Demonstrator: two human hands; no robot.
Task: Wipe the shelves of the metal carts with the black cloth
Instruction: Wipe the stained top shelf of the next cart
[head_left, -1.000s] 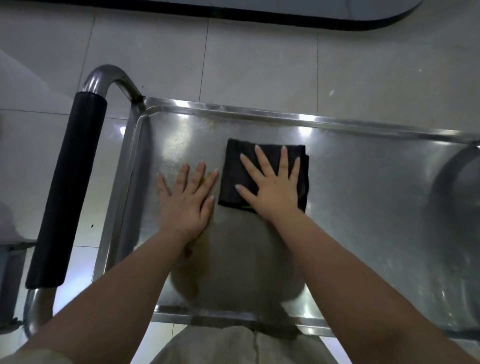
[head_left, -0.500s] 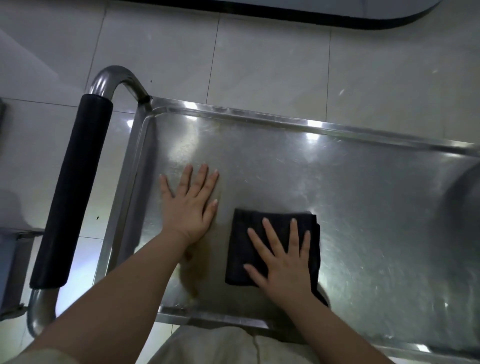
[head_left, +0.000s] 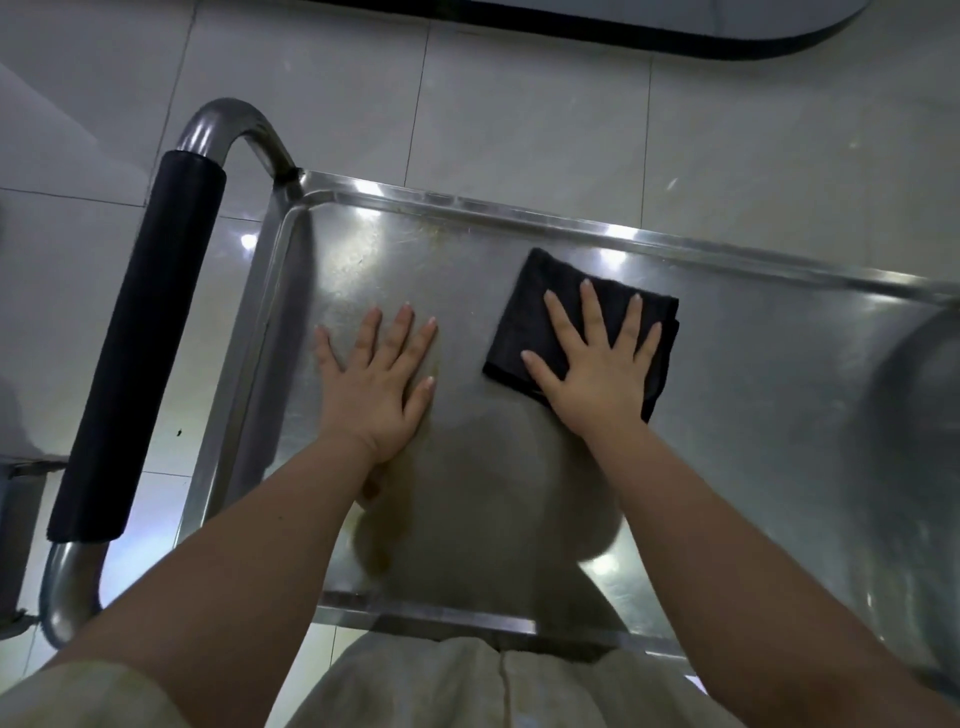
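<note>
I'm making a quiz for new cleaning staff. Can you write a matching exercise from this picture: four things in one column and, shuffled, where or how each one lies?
Things
1. left hand
2. right hand
3. black cloth
4. handle grip

Places or states
A. spread flat on top of the black cloth
B. beyond the left end of the shelf, not on it
C. flat on the shelf's bare metal
D. folded, lying near the shelf's far rim

Pairs: 1-C, 2-A, 3-D, 4-B
</note>
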